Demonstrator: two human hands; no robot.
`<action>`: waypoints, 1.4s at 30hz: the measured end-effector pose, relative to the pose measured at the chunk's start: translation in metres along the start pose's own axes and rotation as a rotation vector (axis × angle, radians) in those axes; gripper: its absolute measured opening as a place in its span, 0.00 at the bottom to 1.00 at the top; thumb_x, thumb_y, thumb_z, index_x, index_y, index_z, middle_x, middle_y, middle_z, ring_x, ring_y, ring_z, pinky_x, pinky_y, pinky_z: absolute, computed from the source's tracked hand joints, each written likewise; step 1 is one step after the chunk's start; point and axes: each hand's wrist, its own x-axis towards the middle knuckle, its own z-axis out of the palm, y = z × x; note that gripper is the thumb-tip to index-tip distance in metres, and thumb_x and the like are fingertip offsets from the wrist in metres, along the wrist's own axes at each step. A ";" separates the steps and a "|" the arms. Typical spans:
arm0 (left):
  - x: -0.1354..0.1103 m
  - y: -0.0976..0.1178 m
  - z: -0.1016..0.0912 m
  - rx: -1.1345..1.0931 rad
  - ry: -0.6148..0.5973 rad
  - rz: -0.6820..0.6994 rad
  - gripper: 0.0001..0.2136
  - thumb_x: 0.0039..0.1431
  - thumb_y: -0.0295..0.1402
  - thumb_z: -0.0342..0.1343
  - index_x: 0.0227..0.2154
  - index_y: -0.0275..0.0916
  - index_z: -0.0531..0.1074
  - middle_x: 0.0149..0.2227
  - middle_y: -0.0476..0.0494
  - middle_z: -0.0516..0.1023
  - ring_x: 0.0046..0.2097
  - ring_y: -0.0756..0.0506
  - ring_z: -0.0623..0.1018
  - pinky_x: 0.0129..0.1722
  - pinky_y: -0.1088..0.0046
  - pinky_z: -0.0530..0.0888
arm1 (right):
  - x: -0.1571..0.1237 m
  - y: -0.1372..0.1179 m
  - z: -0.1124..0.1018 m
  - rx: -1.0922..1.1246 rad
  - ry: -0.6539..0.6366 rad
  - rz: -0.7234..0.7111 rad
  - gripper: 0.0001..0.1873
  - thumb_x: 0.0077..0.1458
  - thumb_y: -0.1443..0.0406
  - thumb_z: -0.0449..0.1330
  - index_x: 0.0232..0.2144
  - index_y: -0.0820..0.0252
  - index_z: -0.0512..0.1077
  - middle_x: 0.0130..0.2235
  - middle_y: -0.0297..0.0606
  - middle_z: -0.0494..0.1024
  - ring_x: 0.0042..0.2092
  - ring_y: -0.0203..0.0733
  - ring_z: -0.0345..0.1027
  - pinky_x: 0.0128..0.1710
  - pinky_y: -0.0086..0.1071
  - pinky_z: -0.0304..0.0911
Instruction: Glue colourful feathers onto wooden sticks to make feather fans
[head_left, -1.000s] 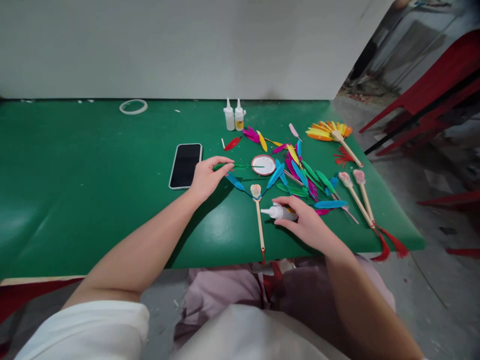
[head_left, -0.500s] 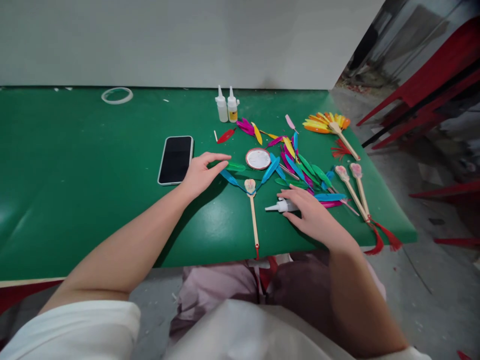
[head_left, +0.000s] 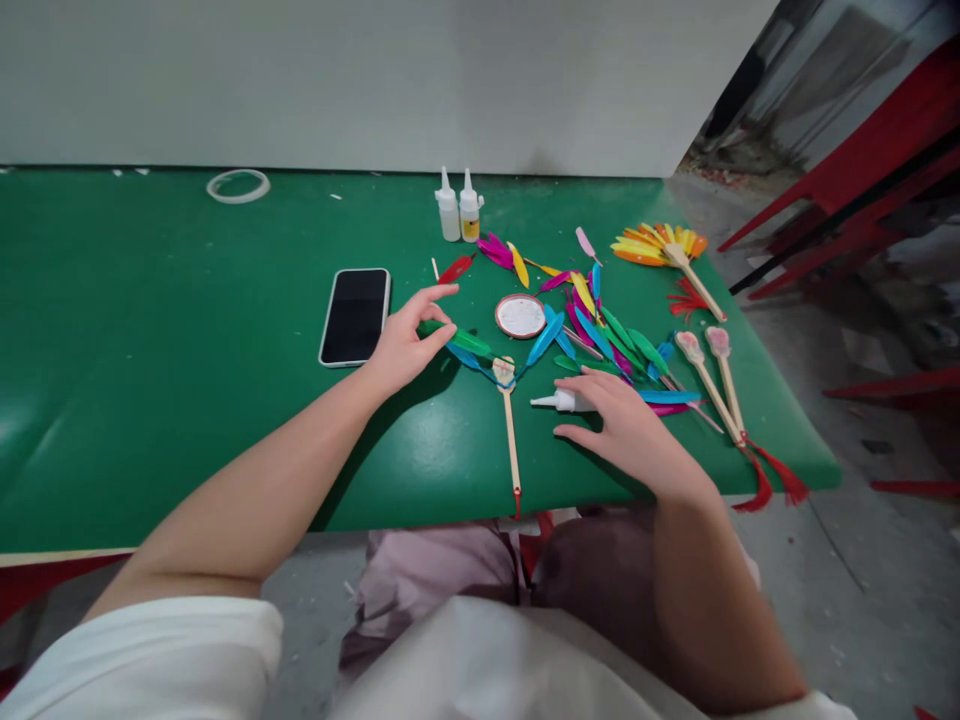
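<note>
Between thumb and finger, my left hand [head_left: 414, 338] pinches a green feather [head_left: 466, 341], whose quill end points toward the fan head. The wooden fan handle [head_left: 511, 430] lies in the middle, with a blue feather on each side of its head [head_left: 504, 373]; the right blue feather [head_left: 545, 338] slants up. My right hand [head_left: 615, 425] is spread beside a white glue bottle [head_left: 564, 401] lying on its side, its nozzle pointing left. The fingers partly cover the bottle, and the thumb is apart from it.
Several loose feathers [head_left: 600, 340] lie right of a round white lid [head_left: 520, 316]. Two glue bottles [head_left: 459, 212] stand behind. A phone [head_left: 355, 316] lies left, a tape ring [head_left: 238, 186] farther back. Two fan handles [head_left: 711, 385] and a yellow feather fan [head_left: 667, 247] lie right.
My left hand has brought the green feather down and right, closer to the fan head. My right thumb has moved away from the glue bottle, which now lies on the table.
</note>
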 end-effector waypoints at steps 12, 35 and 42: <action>0.000 0.000 -0.001 0.045 -0.013 0.042 0.23 0.52 0.30 0.53 0.53 0.40 0.61 0.31 0.49 0.73 0.37 0.47 0.73 0.39 0.71 0.69 | 0.016 -0.006 0.000 0.071 0.330 -0.018 0.13 0.54 0.60 0.56 0.42 0.57 0.70 0.42 0.41 0.75 0.50 0.46 0.65 0.51 0.42 0.61; 0.001 0.002 -0.004 -0.004 -0.062 0.033 0.20 0.51 0.28 0.52 0.50 0.38 0.63 0.29 0.49 0.71 0.37 0.47 0.72 0.45 0.67 0.67 | 0.024 -0.019 0.020 0.062 0.382 -0.102 0.10 0.56 0.66 0.54 0.40 0.58 0.71 0.40 0.39 0.76 0.49 0.45 0.64 0.51 0.42 0.60; 0.002 0.000 -0.004 0.006 -0.057 0.042 0.19 0.51 0.28 0.52 0.49 0.38 0.64 0.29 0.49 0.71 0.37 0.47 0.72 0.45 0.66 0.67 | 0.028 -0.032 0.028 -0.053 0.314 -0.136 0.12 0.56 0.63 0.54 0.42 0.58 0.71 0.46 0.41 0.74 0.56 0.49 0.57 0.55 0.46 0.55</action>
